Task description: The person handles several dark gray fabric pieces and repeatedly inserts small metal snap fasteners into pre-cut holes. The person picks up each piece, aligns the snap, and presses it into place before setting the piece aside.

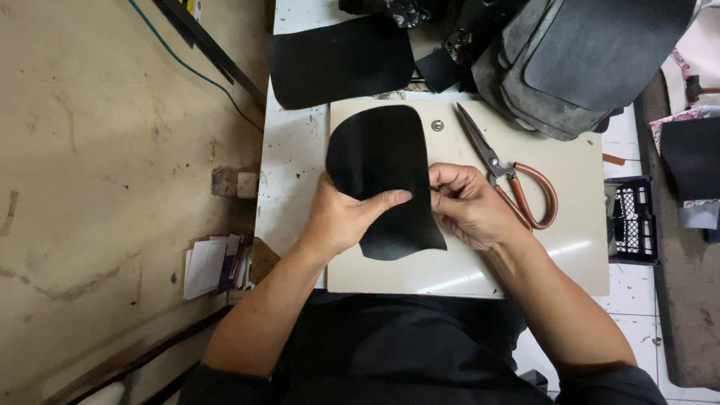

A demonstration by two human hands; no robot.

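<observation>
Both hands, left hand point(341, 217) and right hand point(469, 206), fingers closed, are gripping the uncut black leather piece point(384, 176) left of idle scissors point(510, 176).

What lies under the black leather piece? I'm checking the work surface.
The beige board lies under the black leather piece; the left hand's fingers beneath it are covered.

The leather piece point(382, 176) is plain black. The board point(570, 247) is beige. The scissors point(510, 176) have grey blades and reddish-brown handles. The crate point(634, 221) is black, with a grid pattern.
</observation>
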